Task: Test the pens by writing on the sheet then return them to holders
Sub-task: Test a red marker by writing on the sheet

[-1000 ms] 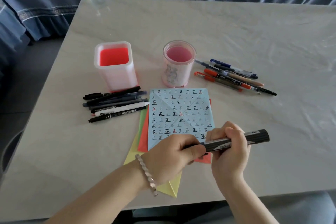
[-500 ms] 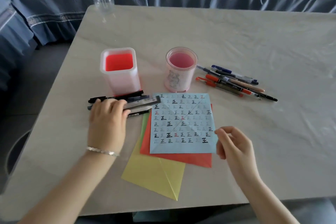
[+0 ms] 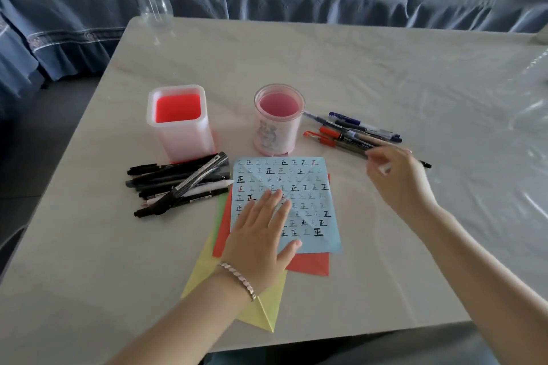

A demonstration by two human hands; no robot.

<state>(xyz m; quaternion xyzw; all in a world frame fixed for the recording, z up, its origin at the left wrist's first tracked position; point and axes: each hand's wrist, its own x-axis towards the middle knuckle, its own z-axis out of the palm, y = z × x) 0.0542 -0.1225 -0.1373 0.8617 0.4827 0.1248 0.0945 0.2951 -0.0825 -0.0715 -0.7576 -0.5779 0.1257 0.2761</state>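
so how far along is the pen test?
Done: the blue sheet is covered in test marks, and the black pens lie left of it. In hand: the left grip presses flat on the sheet and the right grip reaches over the coloured pens; unclear if it holds one. Left: the square holder and round holder hold no pens yet.

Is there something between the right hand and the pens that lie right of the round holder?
Nothing visible stands between. The right hand is at the near end of the right pen pile, fingers over it; the round holder stands left of the pile, off that path.
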